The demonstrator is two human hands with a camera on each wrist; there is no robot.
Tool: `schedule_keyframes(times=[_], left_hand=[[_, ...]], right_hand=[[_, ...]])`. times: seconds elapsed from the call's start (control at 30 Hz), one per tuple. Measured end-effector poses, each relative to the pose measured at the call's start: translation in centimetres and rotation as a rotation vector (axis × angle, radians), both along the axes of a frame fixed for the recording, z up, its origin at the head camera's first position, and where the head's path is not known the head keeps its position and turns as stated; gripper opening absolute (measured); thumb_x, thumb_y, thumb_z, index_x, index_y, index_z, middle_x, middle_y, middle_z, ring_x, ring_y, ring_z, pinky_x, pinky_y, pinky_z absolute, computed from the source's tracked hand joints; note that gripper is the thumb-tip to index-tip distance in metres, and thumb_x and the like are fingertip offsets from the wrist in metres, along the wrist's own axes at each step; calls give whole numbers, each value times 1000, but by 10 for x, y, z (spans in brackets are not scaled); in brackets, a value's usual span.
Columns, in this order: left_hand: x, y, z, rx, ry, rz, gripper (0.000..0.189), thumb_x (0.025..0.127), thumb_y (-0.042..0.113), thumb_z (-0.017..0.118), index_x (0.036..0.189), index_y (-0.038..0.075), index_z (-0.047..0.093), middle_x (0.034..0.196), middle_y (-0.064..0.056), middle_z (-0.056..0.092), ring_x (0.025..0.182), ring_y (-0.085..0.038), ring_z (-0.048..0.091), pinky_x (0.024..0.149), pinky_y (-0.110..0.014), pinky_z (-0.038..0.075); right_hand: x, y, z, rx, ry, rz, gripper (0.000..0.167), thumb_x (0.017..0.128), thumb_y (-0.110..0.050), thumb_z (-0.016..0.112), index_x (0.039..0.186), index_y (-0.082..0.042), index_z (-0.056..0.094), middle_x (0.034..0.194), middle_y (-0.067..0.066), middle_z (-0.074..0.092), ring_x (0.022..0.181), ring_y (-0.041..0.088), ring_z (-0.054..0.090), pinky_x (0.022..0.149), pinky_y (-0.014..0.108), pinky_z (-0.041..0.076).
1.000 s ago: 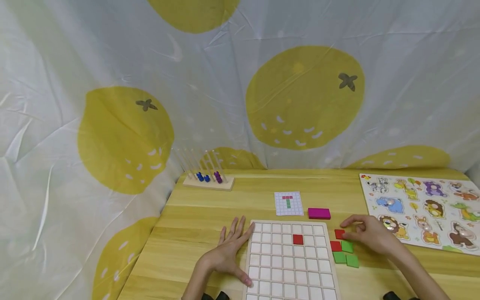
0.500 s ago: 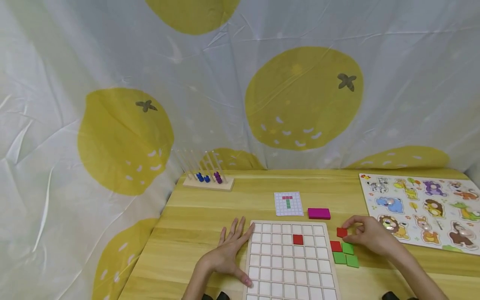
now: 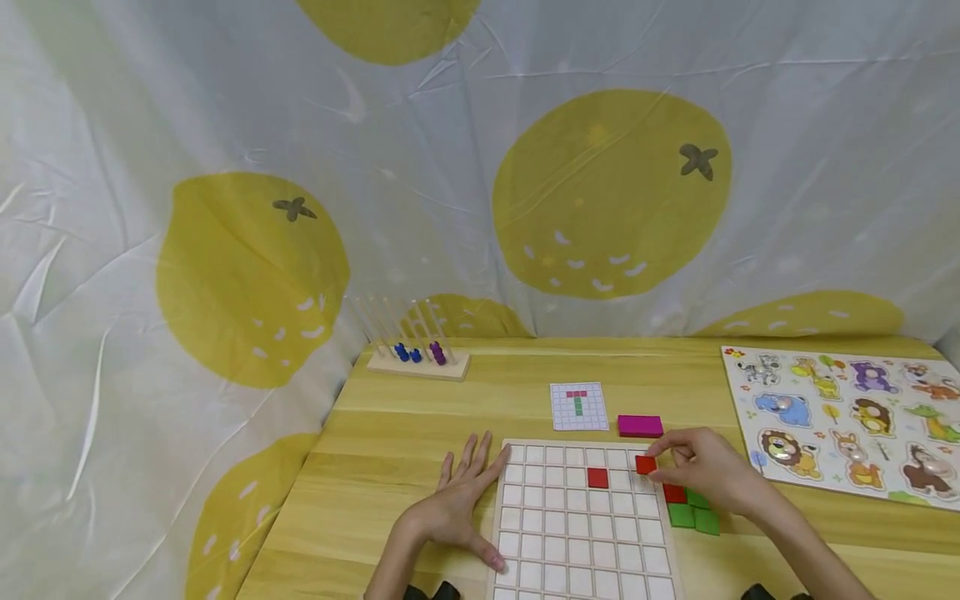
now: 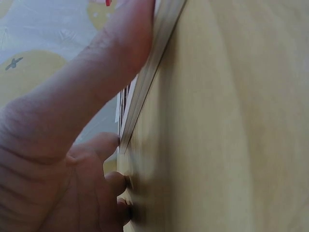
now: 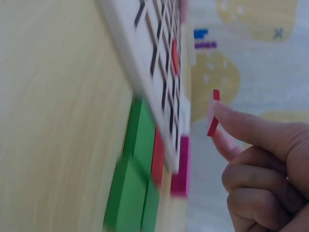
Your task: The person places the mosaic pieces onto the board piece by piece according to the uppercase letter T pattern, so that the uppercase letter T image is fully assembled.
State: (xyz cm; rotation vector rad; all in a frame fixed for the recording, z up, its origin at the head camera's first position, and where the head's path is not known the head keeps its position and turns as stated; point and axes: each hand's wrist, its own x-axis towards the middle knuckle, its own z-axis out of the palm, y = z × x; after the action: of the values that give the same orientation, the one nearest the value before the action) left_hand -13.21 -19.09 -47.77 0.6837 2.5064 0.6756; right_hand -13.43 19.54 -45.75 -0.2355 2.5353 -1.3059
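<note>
Between thumb and forefinger my right hand pinches a red square tile, held over the right edge of a white grid board. In the right wrist view the pinched tile is seen edge-on, raised above the board. One more red tile lies in a cell near the board's top. Spread-fingered, my left hand rests at the board's left edge, thumb and forefinger touching it. Beside the board on the right lie a red tile and several green tiles, partly under my right hand.
Behind the board are a card with a T pattern and a magenta block. An animal puzzle board lies at the right. A bead stand with upright pegs stands back left, before a lemon-print curtain.
My right hand has lifted a red tile from the group on the right and carried it left to above the board's edge. My left hand stays in place.
</note>
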Motion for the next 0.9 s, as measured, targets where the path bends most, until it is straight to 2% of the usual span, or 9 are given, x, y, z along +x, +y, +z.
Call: schedule_keyframes(times=[0.2, 0.37, 0.6, 0.9], left_hand=[[0, 3, 0, 0, 3, -12, 145, 61, 47, 98, 168, 22, 3, 173, -17, -17, 159, -40, -20, 125, -68, -14], [-1, 4, 0, -3, 1, -14, 145, 61, 47, 98, 168, 23, 3, 173, -14, -17, 159, -38, -21, 125, -67, -15], [0, 3, 0, 10, -1, -13, 144, 61, 44, 99, 168, 21, 4, 173, -17, -17, 159, -41, -21, 124, -68, -15], [2, -1, 1, 1, 1, -1, 145, 60, 46, 98, 168, 22, 4, 173, -17, -17, 159, -40, -20, 124, -68, -15]], right_hand=[[-1, -50, 1, -4, -4, -10, 24, 78, -13, 90, 97, -7, 76, 61, -4, 30, 58, 9, 28, 52, 22, 26], [-3, -73, -6, 15, -6, -36, 23, 74, -9, 91, 92, -8, 76, 56, -3, 32, 55, 11, 29, 50, 20, 23], [-5, -83, -8, 41, 1, -70, 26, 71, -5, 92, 87, -9, 72, 55, -3, 38, 54, 11, 35, 50, 20, 26], [-11, -80, -8, -2, 27, 23, 23, 73, -6, 91, 93, -12, 82, 55, -4, 38, 56, 10, 32, 51, 19, 26]])
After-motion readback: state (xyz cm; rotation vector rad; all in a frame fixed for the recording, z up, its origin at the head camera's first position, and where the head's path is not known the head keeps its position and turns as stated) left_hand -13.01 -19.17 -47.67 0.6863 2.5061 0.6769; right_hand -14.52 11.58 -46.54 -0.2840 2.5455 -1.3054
